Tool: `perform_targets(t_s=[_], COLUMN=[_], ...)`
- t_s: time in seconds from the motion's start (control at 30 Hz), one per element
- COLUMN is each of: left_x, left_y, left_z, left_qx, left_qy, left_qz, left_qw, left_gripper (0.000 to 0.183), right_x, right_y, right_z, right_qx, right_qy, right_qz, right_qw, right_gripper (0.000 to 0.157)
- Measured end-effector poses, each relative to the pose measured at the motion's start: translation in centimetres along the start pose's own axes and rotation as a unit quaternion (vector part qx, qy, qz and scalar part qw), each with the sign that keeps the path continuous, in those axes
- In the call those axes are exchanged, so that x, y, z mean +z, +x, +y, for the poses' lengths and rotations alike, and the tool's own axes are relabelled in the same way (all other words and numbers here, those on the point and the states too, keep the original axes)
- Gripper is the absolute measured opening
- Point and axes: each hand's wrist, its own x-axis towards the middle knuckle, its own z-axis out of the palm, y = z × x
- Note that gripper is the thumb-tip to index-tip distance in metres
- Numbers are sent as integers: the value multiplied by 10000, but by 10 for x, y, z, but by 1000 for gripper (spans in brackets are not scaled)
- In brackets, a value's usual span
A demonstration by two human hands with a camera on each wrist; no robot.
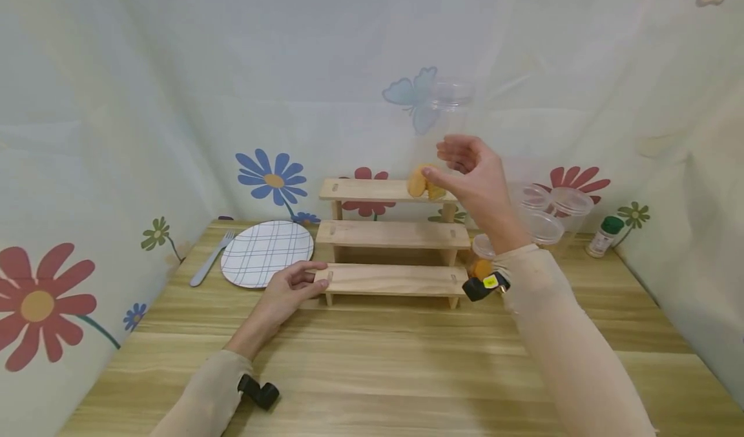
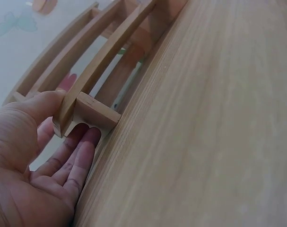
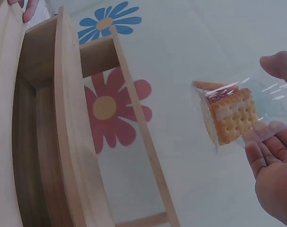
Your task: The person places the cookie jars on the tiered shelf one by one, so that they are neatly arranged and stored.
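Note:
My right hand [image 1: 479, 179] grips a clear jar [image 1: 452, 95] round its side, raised above the top step of a three-step wooden rack [image 1: 392, 233]. Yellow-brown biscuits [image 3: 234, 117] lie in the bottom of this jar; its base overlaps the top step in the head view. With thumb above and fingers below, my left hand [image 1: 287, 293] holds the left end of the rack's lowest step [image 2: 93, 106]. The rack stands upright on the wooden table [image 1: 372, 359].
To the left are a white checked plate [image 1: 267, 253] and a fork [image 1: 212, 259]. Several clear jars [image 1: 543, 227] stand right of the rack, partly behind my right arm. Farther right is a small green-capped shaker [image 1: 606, 235]. Flowered cloth [image 1: 325, 114] hangs behind.

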Motion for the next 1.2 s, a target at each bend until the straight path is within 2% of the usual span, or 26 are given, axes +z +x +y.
perform_targets(t_s=[0.27, 0.7, 0.9, 1.2], left_x=[0, 0, 2, 3], left_y=[1, -1, -1, 1], left_z=[-1, 1, 2, -2], left_qx=[-6, 27, 62, -9], left_qy=[23, -11, -31, -37], left_qz=[-27, -28, -40, -13], left_qw=[10000, 10000, 10000, 10000], left_gripper=[45, 45, 45, 42], right_x=[39, 91, 110, 125], right_y=[20, 42, 45, 46], right_z=[3, 7, 10, 16], right_qx=[-27, -151, 50, 526], right_qy=[297, -4, -163, -479], right_qz=[-201, -579, -630, -522], right_qw=[9994, 9982, 9979, 9961], right_gripper=[69, 73, 74, 74])
